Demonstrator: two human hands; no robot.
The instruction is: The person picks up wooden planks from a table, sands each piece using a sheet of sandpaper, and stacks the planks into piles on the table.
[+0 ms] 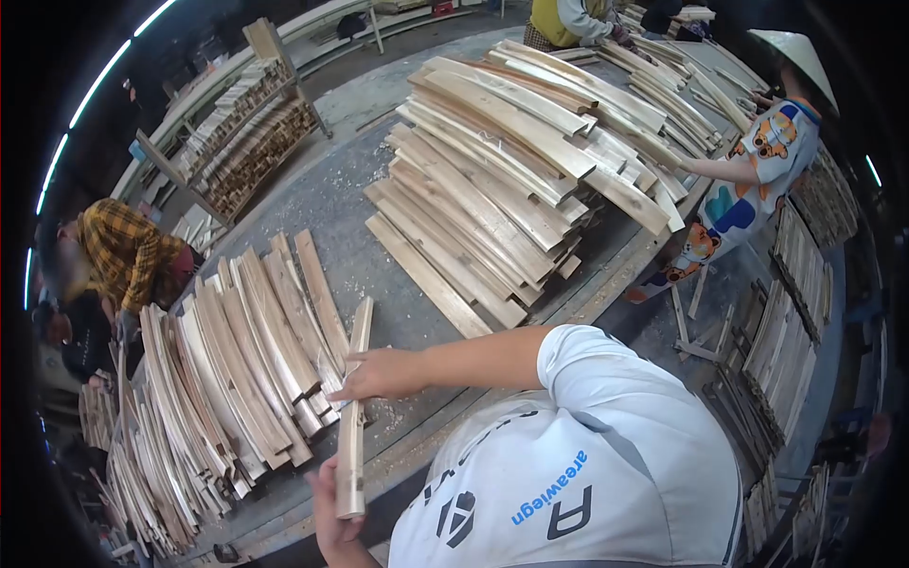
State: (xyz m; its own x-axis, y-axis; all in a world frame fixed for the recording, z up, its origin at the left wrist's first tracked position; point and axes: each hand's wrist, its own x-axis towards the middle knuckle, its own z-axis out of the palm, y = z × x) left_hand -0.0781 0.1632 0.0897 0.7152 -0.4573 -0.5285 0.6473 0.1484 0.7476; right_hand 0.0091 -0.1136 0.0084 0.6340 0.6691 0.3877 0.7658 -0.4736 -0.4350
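Note:
A pale wooden strip (351, 452) slants across the table's near edge in front of me, its near end toward my body. My right hand (383, 373) reaches across from the right and grips the strip around its middle, with a finger stretched out to the left. Close to the near end, my left hand (333, 506) holds the strip from its left side; part of that hand is hidden behind the wood. Just left of the strip lies a spread row of wooden strips (241, 364), some ends almost touching my right fingertips.
A large stack of strips (473, 199) covers the table's (327, 204) middle. A person in a patterned shirt and conical hat (772, 151) stands right. Another in a checked shirt (128, 246) bends at left. A loaded rack (251, 133) stands behind; bundled boards (781, 350) are at right.

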